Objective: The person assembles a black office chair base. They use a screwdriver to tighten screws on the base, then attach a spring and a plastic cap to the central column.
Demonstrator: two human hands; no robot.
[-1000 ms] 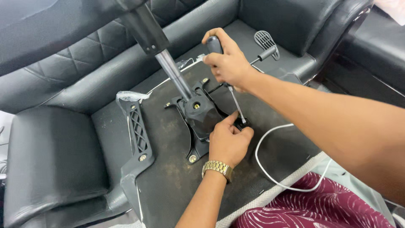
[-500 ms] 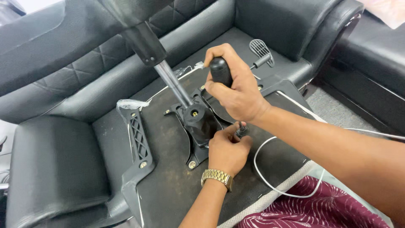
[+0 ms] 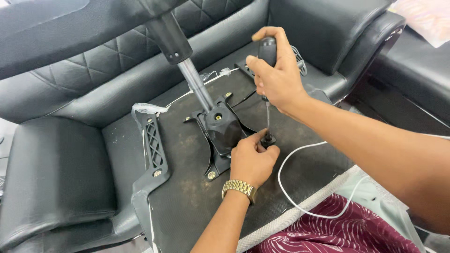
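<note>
Right hand (image 3: 276, 75) grips a screwdriver (image 3: 267, 117) handle upright; left hand (image 3: 252, 159) pinches its tip beside the chair's black mounting plate (image 3: 222, 131)

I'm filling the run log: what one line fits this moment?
right hand: grips upright screwdriver | left hand: steadies its tip at black chair mechanism | seat underside: faces up | white cable: beside

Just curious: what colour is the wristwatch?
Gold, on the left hand's wrist; the wristwatch shows in the head view.
</note>
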